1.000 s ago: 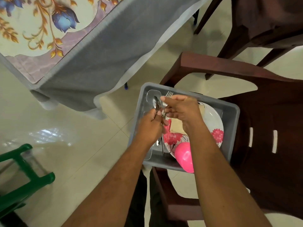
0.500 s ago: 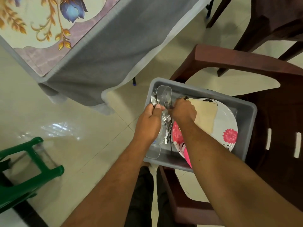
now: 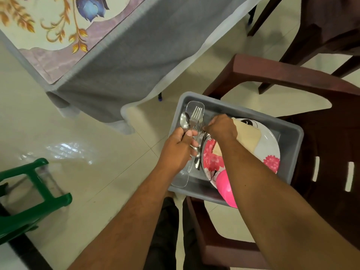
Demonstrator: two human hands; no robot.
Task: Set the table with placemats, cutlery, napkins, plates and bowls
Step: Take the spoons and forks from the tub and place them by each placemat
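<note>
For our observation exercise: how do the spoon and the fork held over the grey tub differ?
The spoon ends in a smooth oval bowl; the fork ends in pointed tines. The spoon sits left of the fork. Both are shiny metal, gripped together in the left hand, heads pointing away.

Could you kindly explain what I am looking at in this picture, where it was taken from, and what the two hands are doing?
There is no machine here: a person wears a wide-angle camera on the head, so you look down along both bare arms. A grey tub sits on a brown plastic chair beside a table with a flowered cloth. In the tub lie a clear plastic tray, a flowered plate with a folded beige napkin on it, and a pink bowl. The left hand grips a spoon and a fork by their handles. The right hand reaches into the cutlery beside them; what its fingers hold is hidden. A green stool stands on the floor to the left.
</note>
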